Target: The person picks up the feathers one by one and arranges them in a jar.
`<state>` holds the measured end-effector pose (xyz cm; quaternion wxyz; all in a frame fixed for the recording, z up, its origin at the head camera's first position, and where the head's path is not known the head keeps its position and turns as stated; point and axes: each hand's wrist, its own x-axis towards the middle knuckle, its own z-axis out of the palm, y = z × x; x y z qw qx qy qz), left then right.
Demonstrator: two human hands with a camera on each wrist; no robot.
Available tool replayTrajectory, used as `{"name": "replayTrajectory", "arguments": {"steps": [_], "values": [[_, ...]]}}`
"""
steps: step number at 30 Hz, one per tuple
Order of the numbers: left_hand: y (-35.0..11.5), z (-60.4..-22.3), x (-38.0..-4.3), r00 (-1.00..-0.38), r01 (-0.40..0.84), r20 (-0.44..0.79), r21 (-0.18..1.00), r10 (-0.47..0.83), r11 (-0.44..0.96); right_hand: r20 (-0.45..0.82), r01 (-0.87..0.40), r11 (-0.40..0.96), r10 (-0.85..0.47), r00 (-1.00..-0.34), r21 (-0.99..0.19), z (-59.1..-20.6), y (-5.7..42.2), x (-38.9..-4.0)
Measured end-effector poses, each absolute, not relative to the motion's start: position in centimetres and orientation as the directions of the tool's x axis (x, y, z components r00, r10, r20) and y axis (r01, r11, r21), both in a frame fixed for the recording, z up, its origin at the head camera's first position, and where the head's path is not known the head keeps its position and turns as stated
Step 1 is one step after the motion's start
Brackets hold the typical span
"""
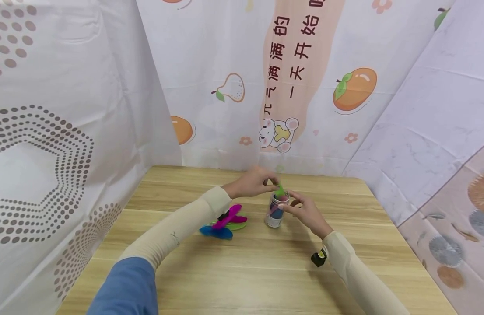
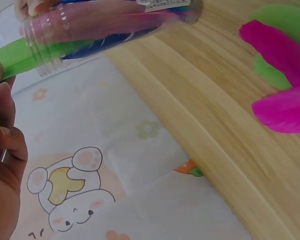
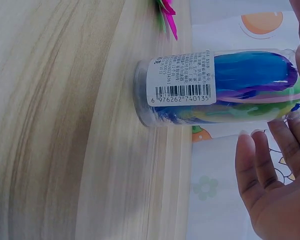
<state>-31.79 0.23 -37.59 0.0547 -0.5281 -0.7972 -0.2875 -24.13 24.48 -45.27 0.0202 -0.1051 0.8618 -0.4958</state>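
A clear jar (image 1: 273, 218) with a printed barcode label (image 3: 181, 80) stands on the table, holding blue, purple, pink and green feathers. At its mouth my left hand (image 1: 253, 182) pinches the end of a green feather (image 1: 280, 191), whose lower part is inside the jar in the left wrist view. My right hand (image 1: 308, 215) holds the jar near its rim, thumb on the near side, with other fingers apart from it. Left of the jar lie loose feathers: magenta (image 1: 225, 219), blue (image 1: 218, 232) and green (image 1: 236, 226).
The wood-grain table (image 1: 250, 280) meets a printed white cloth (image 1: 210, 144) at the back. More patterned cloths hang at both sides. A small black object (image 1: 318, 258) shows beside my right cuff, and my left forearm stretches close over the loose feathers.
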Motion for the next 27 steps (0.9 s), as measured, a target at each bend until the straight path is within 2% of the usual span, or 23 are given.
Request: {"name": "replayTrajectory", "arguments": {"steps": [5,11,16,22,27], "values": [[0.8,-37.7,-31.6,-0.412,0.877,0.342,0.4,0.845,0.266,0.071,-0.162,0.491,-0.2,-0.977,-0.856,-45.4,24.6,-24.1],[1.6,-37.9,-31.6,-0.423,0.876,0.224,0.351,0.878,0.332,0.061,-0.155,0.488,-0.204,-0.977,-0.859,-45.4,24.6,-24.1],[2.1,-38.0,-31.8,-0.416,0.886,0.186,0.303,0.89,0.351,0.071,-0.169,0.482,-0.215,-0.974,-0.86,-45.3,24.5,-24.2],[2.5,-37.9,-31.8,-0.448,0.858,0.16,0.355,0.88,0.372,0.085,-0.178,0.474,-0.211,-0.974,-0.862,-45.2,24.4,-24.1],[1.9,-38.0,-31.9,-0.462,0.844,0.213,0.405,0.861,0.352,0.081,-0.176,0.474,-0.213,-0.974,-0.863,-45.2,24.5,-24.0]]}}
